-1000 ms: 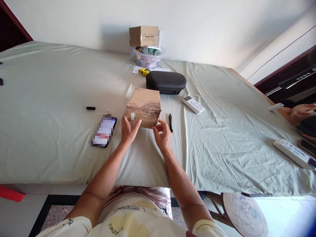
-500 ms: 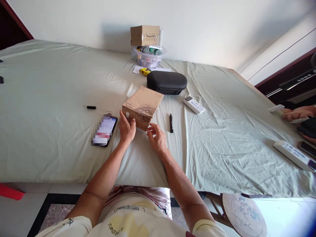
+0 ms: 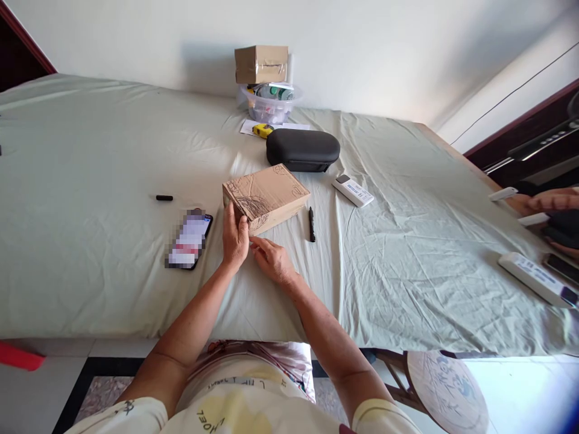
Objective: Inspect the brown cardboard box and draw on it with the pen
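Observation:
A brown cardboard box (image 3: 271, 187) with dark scribbled lines on its lid and near end lies on the cloth-covered table in front of me. My left hand (image 3: 236, 238) grips its left end, thumb near the lid's edge. At the box's near lower corner, the curled fingers of my right hand (image 3: 274, 260) press close together; their tips are partly hidden. A black pen (image 3: 312, 224) lies just right of the box. Left of my hands rests a phone (image 3: 189, 241) with its screen lit and blurred, and beyond it a small black cap (image 3: 164, 198).
Behind the box sit a black hard case (image 3: 303, 149), a yellow tape measure (image 3: 263, 130) and a clear plastic tub (image 3: 270, 110) with another carton (image 3: 261, 64) on top. White packs (image 3: 353, 190) lie to the right. Another person's hand (image 3: 549, 202) shows at the right edge.
The cardboard box has turned clockwise, bringing its scribbled corner round to the left near my left hand. My right hand has shifted left along with it.

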Tool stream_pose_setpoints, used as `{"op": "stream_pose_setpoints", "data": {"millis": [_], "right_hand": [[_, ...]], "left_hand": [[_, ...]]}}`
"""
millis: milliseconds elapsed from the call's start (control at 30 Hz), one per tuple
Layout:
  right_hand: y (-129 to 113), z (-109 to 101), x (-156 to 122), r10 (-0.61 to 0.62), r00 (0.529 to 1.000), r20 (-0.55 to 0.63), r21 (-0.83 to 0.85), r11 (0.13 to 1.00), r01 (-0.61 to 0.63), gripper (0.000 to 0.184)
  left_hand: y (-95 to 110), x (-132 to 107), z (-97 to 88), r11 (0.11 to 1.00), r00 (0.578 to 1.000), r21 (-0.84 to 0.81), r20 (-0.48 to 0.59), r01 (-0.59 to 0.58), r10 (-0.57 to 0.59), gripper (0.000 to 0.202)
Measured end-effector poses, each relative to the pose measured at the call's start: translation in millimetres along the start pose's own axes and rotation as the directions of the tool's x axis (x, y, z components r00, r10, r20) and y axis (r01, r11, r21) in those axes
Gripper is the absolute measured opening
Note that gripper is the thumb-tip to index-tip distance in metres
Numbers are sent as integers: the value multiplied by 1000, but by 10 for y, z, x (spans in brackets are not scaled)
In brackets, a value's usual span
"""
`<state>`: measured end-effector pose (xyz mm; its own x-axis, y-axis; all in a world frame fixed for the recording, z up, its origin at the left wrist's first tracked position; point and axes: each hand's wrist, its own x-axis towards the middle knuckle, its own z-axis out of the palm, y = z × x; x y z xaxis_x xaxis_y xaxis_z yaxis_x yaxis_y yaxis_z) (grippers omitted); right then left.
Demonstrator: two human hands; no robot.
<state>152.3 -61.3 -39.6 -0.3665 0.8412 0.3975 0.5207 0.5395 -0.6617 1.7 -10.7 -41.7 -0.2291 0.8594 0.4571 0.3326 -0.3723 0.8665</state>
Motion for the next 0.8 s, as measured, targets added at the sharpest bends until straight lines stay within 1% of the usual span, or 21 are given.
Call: {"op": "stream_pose_setpoints", "data": {"millis": [67,133,233,333,467,533,667,800], "right_hand": [[21,5,-3,15,998,-61,5,1000,-15,38],[46,1,-6,45,988,-150,27,999,-41,38],[64,-19,-6,52,971,-233,78,996,-35,43],[62,-38,2,43,974,-221,90,996,-24,49],[61,-38,11,80,988,-131,48,996,-74,56],[66,-40,12,98,988,-117,19,995,-96,57],[77,-81,11,139,979,-149,-43,988,-147,56],[104,-145,25,195,953,-232,-75,973,-218,55]], "left_hand": [[64,-29,-8,996,997,48,-5,-82,82,70],[112,-40,-21,983,989,101,24,-150,149,73],[154,-37,-35,967,980,168,85,-191,179,61],[163,-37,-37,970,980,167,127,-176,155,52],[140,-52,-35,972,980,165,137,-167,145,50],[127,-56,-36,970,980,169,132,-173,151,51],[122,-37,-52,970,979,156,117,-187,170,50],[128,14,-98,970,980,153,88,-190,178,48]]}}
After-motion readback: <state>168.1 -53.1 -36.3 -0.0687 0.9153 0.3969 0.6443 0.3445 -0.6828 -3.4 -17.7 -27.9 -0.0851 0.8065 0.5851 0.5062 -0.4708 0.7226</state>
